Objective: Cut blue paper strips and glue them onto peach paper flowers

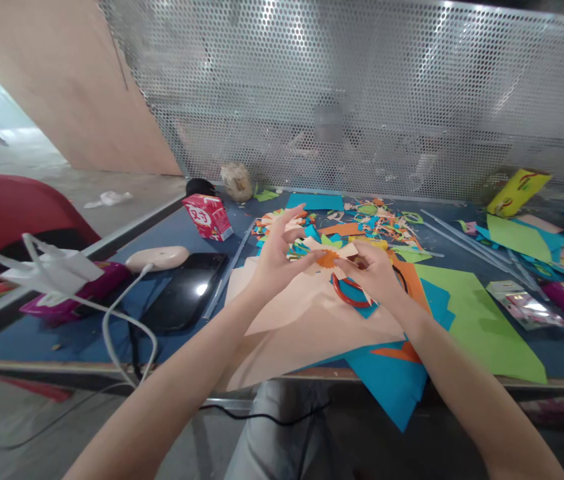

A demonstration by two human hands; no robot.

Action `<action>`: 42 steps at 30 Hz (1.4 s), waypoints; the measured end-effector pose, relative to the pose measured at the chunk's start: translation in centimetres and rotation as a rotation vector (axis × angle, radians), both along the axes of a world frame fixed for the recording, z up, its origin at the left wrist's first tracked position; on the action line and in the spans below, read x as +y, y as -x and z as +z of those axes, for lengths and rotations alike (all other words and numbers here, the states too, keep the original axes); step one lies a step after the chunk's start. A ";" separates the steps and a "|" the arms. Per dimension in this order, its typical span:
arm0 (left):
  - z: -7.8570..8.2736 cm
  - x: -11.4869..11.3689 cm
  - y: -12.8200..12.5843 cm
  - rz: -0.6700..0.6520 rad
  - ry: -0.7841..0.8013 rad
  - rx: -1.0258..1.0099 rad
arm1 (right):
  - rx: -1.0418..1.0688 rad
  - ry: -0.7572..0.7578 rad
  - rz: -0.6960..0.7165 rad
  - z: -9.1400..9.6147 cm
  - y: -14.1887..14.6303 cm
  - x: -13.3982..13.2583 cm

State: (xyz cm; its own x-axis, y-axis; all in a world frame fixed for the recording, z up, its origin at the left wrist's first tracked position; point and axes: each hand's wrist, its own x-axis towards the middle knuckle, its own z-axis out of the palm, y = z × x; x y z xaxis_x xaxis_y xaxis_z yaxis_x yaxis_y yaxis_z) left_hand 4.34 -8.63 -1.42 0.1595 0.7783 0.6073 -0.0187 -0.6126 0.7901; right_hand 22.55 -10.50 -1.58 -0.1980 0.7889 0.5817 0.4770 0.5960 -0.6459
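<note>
A small orange paper piece (328,259) with a jagged edge is between my two hands, above cream-coloured sheets (282,333). My left hand (279,257) pinches its left side at the thumb, with other fingers raised and apart. On the opposite side, my right hand (369,270) has its fingers closed at the piece's right edge. A cream paper strip (348,251) shows just behind those fingertips. Red-handled scissors (349,293) lie below my right hand on the paper, their blades hidden from view.
Coloured paper scraps (372,223) are strewn behind the hands. Left are a black phone (185,293), a white mouse-like device (158,258), a pink carton (208,217) and a purple power strip (75,293) with cables. Green sheets (482,327) lie right, before a perforated metal panel (362,100).
</note>
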 end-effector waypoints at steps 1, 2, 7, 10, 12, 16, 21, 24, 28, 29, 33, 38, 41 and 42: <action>0.1 0.1 0.0 -0.020 0.035 -0.040 | 0.026 0.063 0.017 -0.1 0.0 0.1; 0.1 0.2 0.1 -0.030 0.069 -0.085 | 0.050 0.122 0.035 -0.2 0.1 0.1; 0.3 0.9 0.2 0.014 0.200 -0.237 | 0.158 0.306 0.091 -0.2 0.2 0.1; 0.4 0.9 0.2 -0.003 0.213 -0.262 | 0.178 0.349 0.102 -0.1 0.2 0.1; 0.4 0.8 0.1 -0.009 0.208 -0.255 | 0.184 0.373 0.099 -0.1 0.3 0.1; 0.4 0.8 0.1 -0.028 0.214 -0.247 | 0.204 0.416 0.089 -0.2 0.4 0.1; 0.4 0.9 0.0 -0.011 0.200 -0.273 | 0.203 0.412 0.097 -0.1 0.5 0.1; 0.4 0.7 0.0 0.015 0.193 -0.268 | 0.184 0.395 0.095 -0.2 0.5 0.1; 0.6 0.6 0.0 0.018 0.182 -0.242 | 0.204 0.399 0.121 -0.5 0.4 0.3; 0.7 0.6 0.1 0.030 0.185 -0.243 | 0.211 0.406 0.127 -0.5 0.3 0.4; 0.5 1.3 0.5 0.147 0.181 -0.294 | 0.208 0.409 0.121 -0.5 0.1 0.5; 0.4 1.8 0.7 0.141 0.131 -0.373 | 0.114 0.268 -0.017 -0.5 -0.1 0.7; 0.4 1.5 0.5 0.087 0.110 -0.339 | -0.049 -0.048 -0.182 -0.3 -0.5 0.6; 0.4 1.4 0.4 0.080 0.115 -0.311 | -0.099 -0.166 -0.205 -0.2 -0.7 0.5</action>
